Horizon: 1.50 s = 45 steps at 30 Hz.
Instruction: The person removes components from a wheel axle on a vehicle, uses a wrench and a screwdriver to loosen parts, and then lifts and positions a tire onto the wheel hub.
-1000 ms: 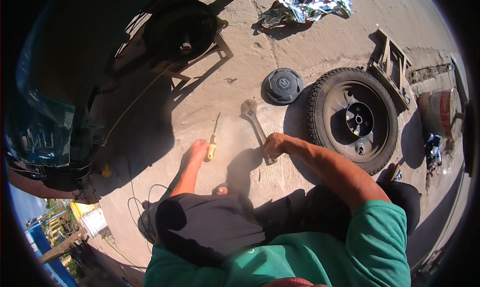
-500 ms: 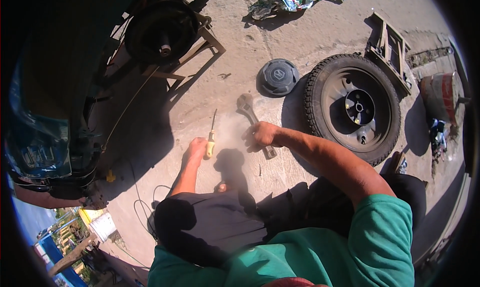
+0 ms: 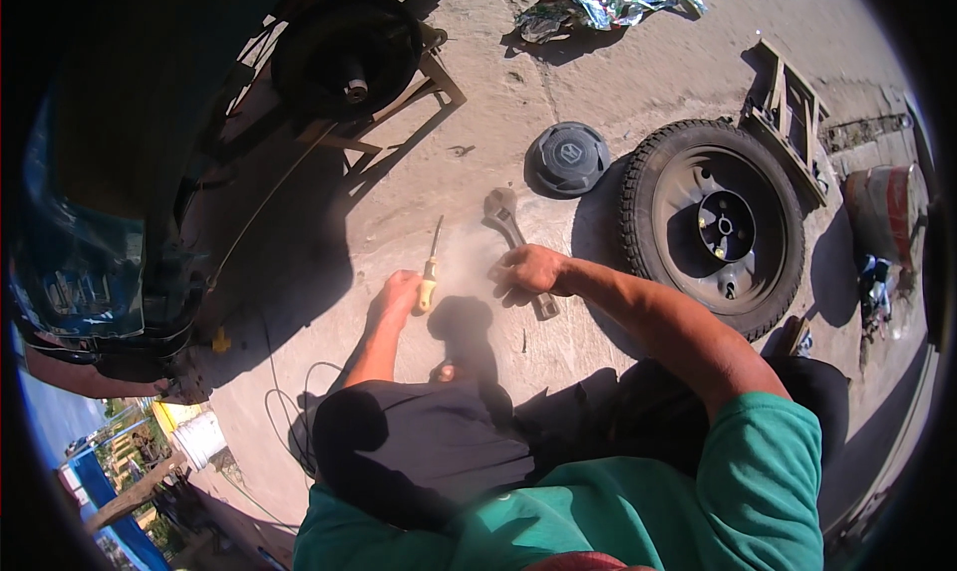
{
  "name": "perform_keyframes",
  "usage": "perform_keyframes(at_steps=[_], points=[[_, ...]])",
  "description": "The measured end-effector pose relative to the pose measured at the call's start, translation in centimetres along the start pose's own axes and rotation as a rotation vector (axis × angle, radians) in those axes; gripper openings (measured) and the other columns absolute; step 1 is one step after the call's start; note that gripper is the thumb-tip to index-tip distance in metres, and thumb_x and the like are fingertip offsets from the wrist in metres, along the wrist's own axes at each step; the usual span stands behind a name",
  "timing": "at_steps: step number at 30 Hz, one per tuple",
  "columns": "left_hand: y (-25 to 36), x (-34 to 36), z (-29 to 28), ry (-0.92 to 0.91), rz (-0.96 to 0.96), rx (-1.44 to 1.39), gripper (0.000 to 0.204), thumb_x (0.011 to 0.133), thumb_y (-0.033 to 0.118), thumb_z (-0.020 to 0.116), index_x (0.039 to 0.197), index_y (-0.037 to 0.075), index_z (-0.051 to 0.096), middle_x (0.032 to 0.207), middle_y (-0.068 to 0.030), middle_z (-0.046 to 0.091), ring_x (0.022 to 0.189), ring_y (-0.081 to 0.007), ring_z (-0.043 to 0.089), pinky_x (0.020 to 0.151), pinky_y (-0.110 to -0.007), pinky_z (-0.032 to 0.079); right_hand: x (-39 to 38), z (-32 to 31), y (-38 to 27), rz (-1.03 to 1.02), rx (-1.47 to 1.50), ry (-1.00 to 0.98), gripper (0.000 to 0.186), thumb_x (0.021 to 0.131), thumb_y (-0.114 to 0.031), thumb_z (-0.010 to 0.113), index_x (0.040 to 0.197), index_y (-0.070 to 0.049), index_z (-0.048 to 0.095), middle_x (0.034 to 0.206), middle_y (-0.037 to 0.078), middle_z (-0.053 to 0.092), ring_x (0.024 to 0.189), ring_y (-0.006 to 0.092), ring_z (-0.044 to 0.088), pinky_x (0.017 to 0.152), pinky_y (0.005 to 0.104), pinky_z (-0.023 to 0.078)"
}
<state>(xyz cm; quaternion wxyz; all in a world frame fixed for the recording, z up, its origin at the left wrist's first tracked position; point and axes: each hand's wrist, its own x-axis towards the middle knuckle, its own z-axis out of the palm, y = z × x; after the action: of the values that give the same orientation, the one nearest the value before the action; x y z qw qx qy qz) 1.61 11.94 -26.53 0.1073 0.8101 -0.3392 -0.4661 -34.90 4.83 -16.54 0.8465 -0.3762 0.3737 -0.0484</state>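
A screwdriver (image 3: 429,282) with a cream-yellow handle points away from me, its handle against the fingers of my left hand (image 3: 400,292). That hand looks closed on it, though some fingers are hidden. My right hand (image 3: 535,269) curls over the handle of a large adjustable wrench (image 3: 502,210), whose head points away and whose end shows below my palm. Beyond the wrench lies a dark round wheel cap (image 3: 569,158). To its right, a wheel with a treaded tyre (image 3: 638,207) lies flat on the ground.
At upper left, a dark drum (image 3: 344,53) stands beside a metal stand (image 3: 439,78) under a vehicle. Crumpled shiny foil (image 3: 618,1) lies at the top. A metal frame (image 3: 788,108) and a red-and-white bucket (image 3: 882,207) are on the right. A thin cable (image 3: 274,397) loops at lower left.
The whole view has shifted slightly, so the ground things appear a little farther right. Both hands keep nearly the same place beside the screwdriver and wrench.
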Motion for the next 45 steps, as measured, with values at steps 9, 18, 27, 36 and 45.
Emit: perform_keyframes(at_steps=[9, 18, 27, 36, 45], points=[[-2.5, 1.9, 0.2, 0.033, 0.058, -0.03, 0.023, 0.095, 0.023, 0.067, 0.109, 0.004, 0.068, 0.084, -0.003, 0.064, 0.068, -0.0118, 0.056, 0.06, -0.03, 0.048, 0.7, 0.0, 0.4, 0.083, 0.02, 0.067, 0.029, 0.094, -0.015, 0.062, 0.115, 0.005, 0.066, 0.105, 0.018, 0.075, 0.086, 0.0253, 0.076, 0.072, 0.0337, 0.063], [-1.7, 1.6, 0.9, 0.04, 0.064, -0.062, 0.026, 0.095, 0.023, 0.068, 0.111, 0.003, 0.069, 0.087, -0.005, 0.067, 0.071, -0.0136, 0.06, 0.062, -0.031, 0.05, 0.2, 0.2, 0.2, 0.128, 0.008, 0.08, 0.034, 0.093, -0.02, 0.062, 0.114, 0.006, 0.066, 0.101, 0.017, 0.073, 0.083, 0.0238, 0.075, 0.069, 0.0319, 0.061], [0.2, 0.2, 1.0, 0.062, 0.004, -0.092, 0.026, 0.091, 0.021, 0.067, 0.108, 0.002, 0.072, 0.092, -0.0086, 0.072, 0.078, -0.0156, 0.065, 0.067, -0.032, 0.051, 0.2, 0.1, 0.5, 0.142, -0.016, 0.087, 0.03, 0.096, -0.02, 0.062, 0.111, 0.006, 0.067, 0.095, 0.014, 0.07, 0.082, 0.0216, 0.075, 0.067, 0.0306, 0.06], [0.7, -0.7, 0.4, 0.108, 0.039, -0.01, 0.031, 0.092, 0.026, 0.066, 0.111, 0.002, 0.072, 0.099, -0.0124, 0.075, 0.091, -0.0209, 0.07, 0.079, -0.034, 0.054, 0.8, 0.4, 0.9, 0.21, -0.052, 0.157, 0.03, 0.097, -0.024, 0.063, 0.108, 0.004, 0.067, 0.096, 0.014, 0.072, 0.079, 0.0204, 0.074, 0.069, 0.0312, 0.059], [0.5, -0.2, 0.3, 0.093, 0.093, 0.074, 0.032, 0.091, 0.029, 0.067, 0.108, 0.002, 0.073, 0.1, -0.0141, 0.075, 0.094, -0.0229, 0.07, 0.082, -0.035, 0.054, 0.4, 0.4, 0.9, 0.216, -0.185, 0.161, 0.033, 0.094, -0.014, 0.054, 0.118, 0.004, 0.067, 0.104, 0.016, 0.074, 0.083, 0.0233, 0.075, 0.071, 0.0328, 0.061]])
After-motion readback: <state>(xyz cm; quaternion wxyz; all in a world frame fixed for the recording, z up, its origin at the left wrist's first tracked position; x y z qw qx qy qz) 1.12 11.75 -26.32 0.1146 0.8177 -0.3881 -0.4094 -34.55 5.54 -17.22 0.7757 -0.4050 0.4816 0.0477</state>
